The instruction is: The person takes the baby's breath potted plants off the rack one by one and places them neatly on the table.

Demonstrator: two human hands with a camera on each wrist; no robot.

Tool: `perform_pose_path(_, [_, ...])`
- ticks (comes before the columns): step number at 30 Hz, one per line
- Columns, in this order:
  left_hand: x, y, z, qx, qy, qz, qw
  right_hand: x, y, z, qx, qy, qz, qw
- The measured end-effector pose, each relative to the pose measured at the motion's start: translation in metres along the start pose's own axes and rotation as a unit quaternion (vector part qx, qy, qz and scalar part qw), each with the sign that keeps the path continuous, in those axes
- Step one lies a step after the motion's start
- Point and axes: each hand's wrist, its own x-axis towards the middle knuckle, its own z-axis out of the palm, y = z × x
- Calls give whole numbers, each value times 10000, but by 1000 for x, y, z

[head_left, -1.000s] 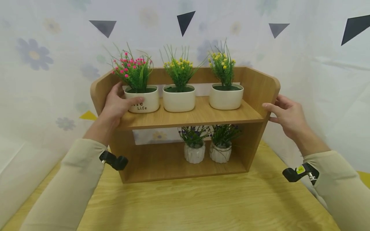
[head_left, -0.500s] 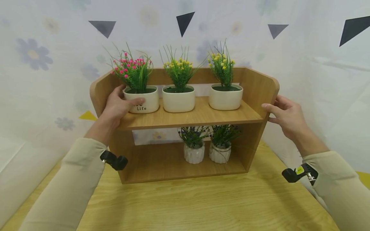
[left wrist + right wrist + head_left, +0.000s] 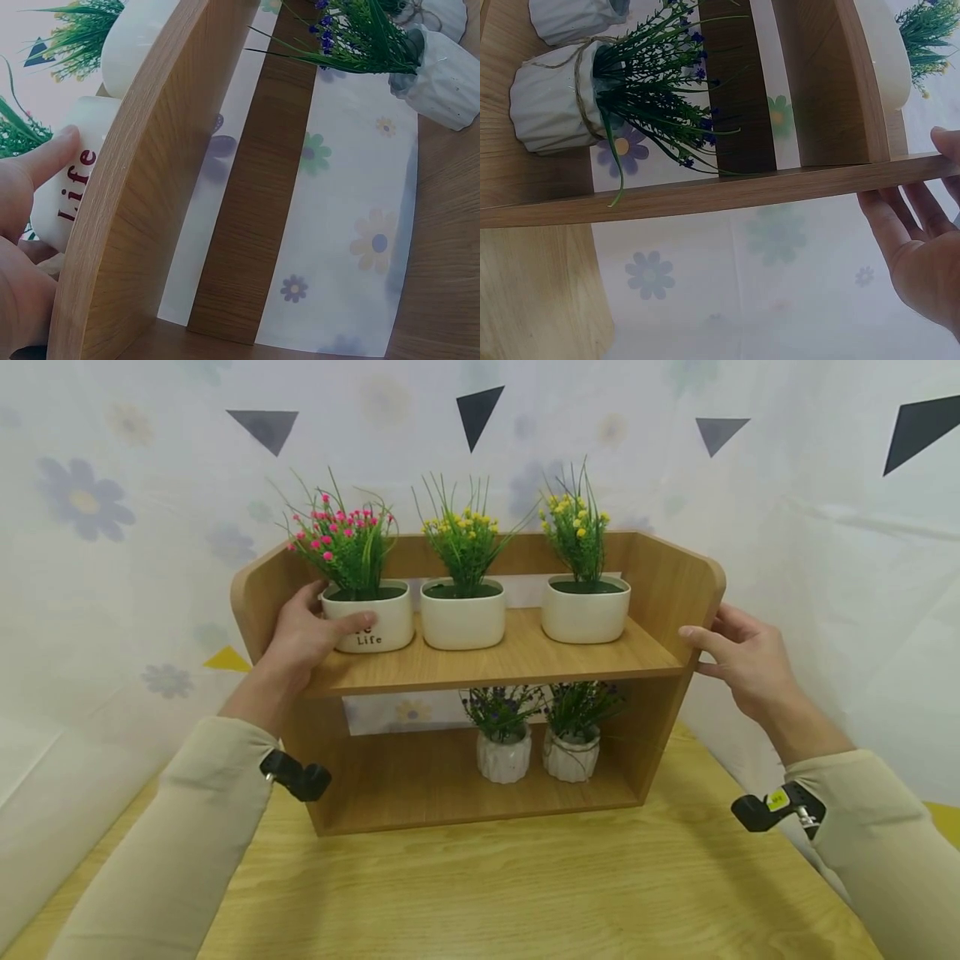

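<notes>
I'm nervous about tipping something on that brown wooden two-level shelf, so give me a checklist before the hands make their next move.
1. Left hand holding the white oval pot with pink flowers: ok, thumb across its front.
2. Right hand on the brown wooden two-level shelf: ok, thumb at the right panel's front edge, fingers outside.
3. Middle white oval pot with yellow flowers and right white oval pot with yellow flowers upright: ok.
4. Left white ribbed pot and right white ribbed pot upright below: ok.
5. Pink-flowered pot's lettering uncovered: not ok, thumb hides part.
6. Firmness of either hold: cannot tell.
</notes>
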Motion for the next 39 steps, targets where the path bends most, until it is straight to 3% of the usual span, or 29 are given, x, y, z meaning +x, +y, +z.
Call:
perform_pose_path(10, [-1,1,0,103,34,79,9999,-2,0,1,-6,26,-23,10000])
perform_pose_path(30, [-6,4,5,95,428,103,9990,-2,-1,2,-42,25,-9,10000])
perform_pose_path(39, [-15,11,4,100,402,175,9990,-2,-1,1,-179,27,12,9998])
